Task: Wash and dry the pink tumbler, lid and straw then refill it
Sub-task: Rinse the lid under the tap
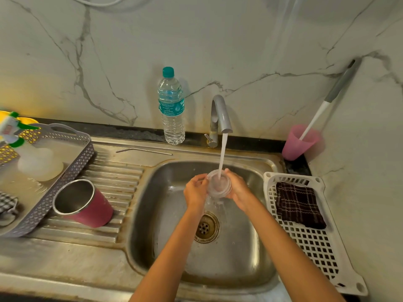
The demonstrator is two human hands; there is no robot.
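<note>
The clear lid [218,186] blurred in the stream [223,153] from the tap [220,114] at frame centre, its sides hidden by both hands. Left hand [194,191] and right hand [239,189] gripped it, fingers [201,178] curled round its rim, over the sink [165,216]. Tumbler [86,204] and straw [144,151] lay at left.

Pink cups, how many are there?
2. The pink tumbler sits on the draining board, left of the sink basin; the pink plastic cup sits in the back right corner, holding a brush. Others may be hidden.
</note>
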